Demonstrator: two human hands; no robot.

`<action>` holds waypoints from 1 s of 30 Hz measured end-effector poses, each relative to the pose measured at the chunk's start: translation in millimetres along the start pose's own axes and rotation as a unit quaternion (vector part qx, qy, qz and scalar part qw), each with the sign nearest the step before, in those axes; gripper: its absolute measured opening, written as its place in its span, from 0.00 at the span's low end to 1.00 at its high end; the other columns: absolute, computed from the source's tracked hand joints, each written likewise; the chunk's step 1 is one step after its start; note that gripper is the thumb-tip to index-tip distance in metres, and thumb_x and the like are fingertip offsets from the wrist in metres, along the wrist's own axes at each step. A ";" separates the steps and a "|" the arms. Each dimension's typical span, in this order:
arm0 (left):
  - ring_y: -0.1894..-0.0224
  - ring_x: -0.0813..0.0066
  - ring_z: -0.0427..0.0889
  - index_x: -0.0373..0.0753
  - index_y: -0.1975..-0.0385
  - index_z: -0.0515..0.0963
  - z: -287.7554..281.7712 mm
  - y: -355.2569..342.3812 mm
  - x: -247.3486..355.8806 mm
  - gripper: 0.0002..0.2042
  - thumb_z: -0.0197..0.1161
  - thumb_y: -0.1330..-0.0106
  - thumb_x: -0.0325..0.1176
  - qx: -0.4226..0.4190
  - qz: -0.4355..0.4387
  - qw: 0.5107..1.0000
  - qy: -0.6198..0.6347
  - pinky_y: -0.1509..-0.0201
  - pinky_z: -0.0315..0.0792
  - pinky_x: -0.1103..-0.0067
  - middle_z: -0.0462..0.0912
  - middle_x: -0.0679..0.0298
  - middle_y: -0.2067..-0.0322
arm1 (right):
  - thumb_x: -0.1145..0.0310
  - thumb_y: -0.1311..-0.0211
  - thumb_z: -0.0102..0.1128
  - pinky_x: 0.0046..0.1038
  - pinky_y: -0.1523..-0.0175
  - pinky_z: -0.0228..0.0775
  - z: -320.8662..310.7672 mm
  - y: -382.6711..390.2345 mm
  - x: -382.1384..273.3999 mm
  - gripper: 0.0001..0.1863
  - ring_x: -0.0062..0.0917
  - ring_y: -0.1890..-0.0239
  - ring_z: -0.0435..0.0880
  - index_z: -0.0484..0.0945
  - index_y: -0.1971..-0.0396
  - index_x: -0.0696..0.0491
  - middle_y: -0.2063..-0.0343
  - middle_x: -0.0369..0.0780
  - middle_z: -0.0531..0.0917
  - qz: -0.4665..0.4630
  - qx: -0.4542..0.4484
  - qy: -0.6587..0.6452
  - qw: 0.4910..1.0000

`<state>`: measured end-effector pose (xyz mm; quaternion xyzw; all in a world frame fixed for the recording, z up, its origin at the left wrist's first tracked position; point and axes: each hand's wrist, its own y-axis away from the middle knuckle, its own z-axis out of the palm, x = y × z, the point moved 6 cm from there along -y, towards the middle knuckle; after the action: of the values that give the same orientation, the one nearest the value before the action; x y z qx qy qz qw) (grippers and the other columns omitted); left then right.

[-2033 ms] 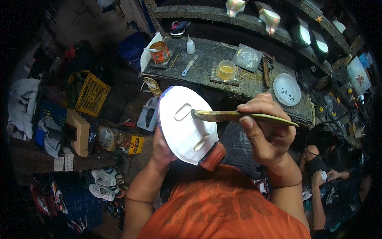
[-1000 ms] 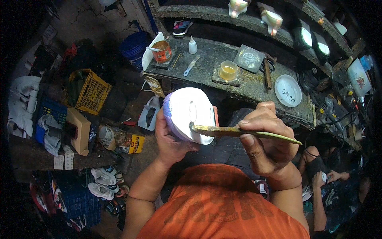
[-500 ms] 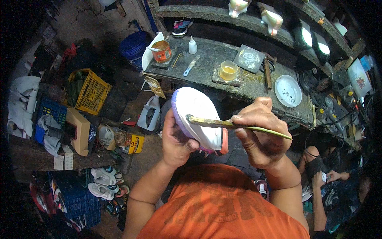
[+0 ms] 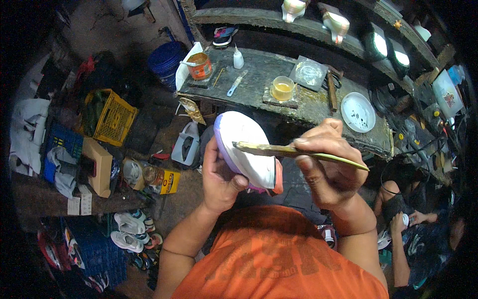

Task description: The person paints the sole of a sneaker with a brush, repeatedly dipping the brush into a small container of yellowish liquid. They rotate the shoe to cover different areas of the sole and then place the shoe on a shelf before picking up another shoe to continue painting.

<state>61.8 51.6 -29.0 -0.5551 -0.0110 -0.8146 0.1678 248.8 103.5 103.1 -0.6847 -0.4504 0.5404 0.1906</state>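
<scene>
A shoe [image 4: 246,137] with a white sole, purple edging and a coral end is gripped in my left hand [image 4: 224,189], tilted, with my fingers under and beside it. A long, flat stick-like tool [image 4: 274,148], yellow-green at its outer end and dark at the tip, is pinched in my right hand [image 4: 331,167]. Its tip rests on or just over the white sole near the purple edge; I cannot tell whether it touches. The shoe's underside is hidden.
Ahead, a worn bench [image 4: 313,104] bears a cup of amber liquid [image 4: 282,90], an orange can [image 4: 200,70], a bottle, a knife and a white dish [image 4: 357,113]. A yellow crate [image 4: 114,119] and shoes [image 4: 128,239] lie leftward. A co-worker's arm [image 4: 398,249] is at lower right.
Over two seconds my left hand has turned and tilted the shoe, so the sole's slots no longer show. The tool's tip has moved slightly left and down; my right hand stays pinched on it.
</scene>
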 end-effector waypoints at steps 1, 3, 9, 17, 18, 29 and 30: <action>0.36 0.62 0.72 0.39 0.26 0.50 0.1 1.0 0.3 0.62 0.79 0.58 0.62 0.006 0.000 1.000 -0.005 0.34 0.72 0.65 0.69 0.58 0.36 | 0.79 0.48 0.72 0.30 0.58 0.62 1.8 -0.5 2.0 0.15 0.26 0.70 0.84 0.85 0.58 0.54 0.70 0.37 0.87 0.012 -0.012 0.007 1.000; 0.36 0.62 0.72 0.39 0.27 0.50 0.1 2.2 0.2 0.62 0.78 0.58 0.63 0.012 -0.001 1.000 -0.009 0.35 0.72 0.65 0.68 0.58 0.36 | 0.78 0.47 0.71 0.30 0.57 0.62 3.2 0.4 0.3 0.14 0.26 0.69 0.85 0.85 0.59 0.54 0.68 0.38 0.87 0.005 -0.005 -0.021 1.000; 0.39 0.66 0.75 0.37 0.30 0.54 0.7 1.7 4.7 0.52 0.79 0.49 0.53 -0.015 0.032 0.998 0.058 0.35 0.71 0.69 0.72 0.58 0.40 | 0.79 0.47 0.71 0.30 0.56 0.62 6.3 3.5 5.9 0.14 0.26 0.68 0.85 0.85 0.59 0.54 0.69 0.38 0.87 0.011 0.001 -0.038 0.999; 0.39 0.64 0.76 0.38 0.30 0.56 -4.9 1.4 0.2 0.53 0.74 0.50 0.63 0.022 0.020 0.998 0.057 0.37 0.74 0.67 0.73 0.59 0.41 | 0.77 0.48 0.73 0.33 0.55 0.64 -0.5 12.6 14.2 0.14 0.28 0.67 0.85 0.85 0.60 0.55 0.68 0.38 0.87 0.005 0.025 -0.025 0.999; 0.40 0.64 0.76 0.38 0.31 0.56 -4.6 1.9 0.6 0.53 0.74 0.50 0.64 0.021 0.022 0.998 0.054 0.37 0.74 0.67 0.73 0.59 0.41 | 0.77 0.48 0.73 0.33 0.55 0.64 1.2 13.4 13.9 0.14 0.28 0.67 0.85 0.85 0.60 0.55 0.68 0.38 0.87 0.002 0.018 -0.014 1.000; 0.38 0.63 0.75 0.38 0.30 0.56 -4.0 3.5 -5.5 0.54 0.72 0.50 0.66 0.028 0.004 0.999 0.040 0.37 0.74 0.65 0.72 0.58 0.40 | 0.71 0.51 0.76 0.31 0.56 0.62 7.3 10.0 11.3 0.14 0.27 0.67 0.84 0.86 0.62 0.51 0.67 0.34 0.88 -0.030 -0.039 -0.031 0.998; 0.38 0.62 0.75 0.38 0.30 0.56 -5.0 4.4 -7.6 0.54 0.72 0.50 0.66 0.036 0.002 0.999 0.038 0.37 0.74 0.65 0.71 0.58 0.40 | 0.71 0.50 0.76 0.31 0.56 0.62 9.2 12.2 11.1 0.13 0.27 0.67 0.84 0.86 0.62 0.51 0.67 0.34 0.88 -0.021 -0.051 -0.053 0.997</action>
<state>61.0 48.3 -38.6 -0.5172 -0.0327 -0.8340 0.1894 245.5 104.1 84.5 -0.6543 -0.5015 0.5478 0.1426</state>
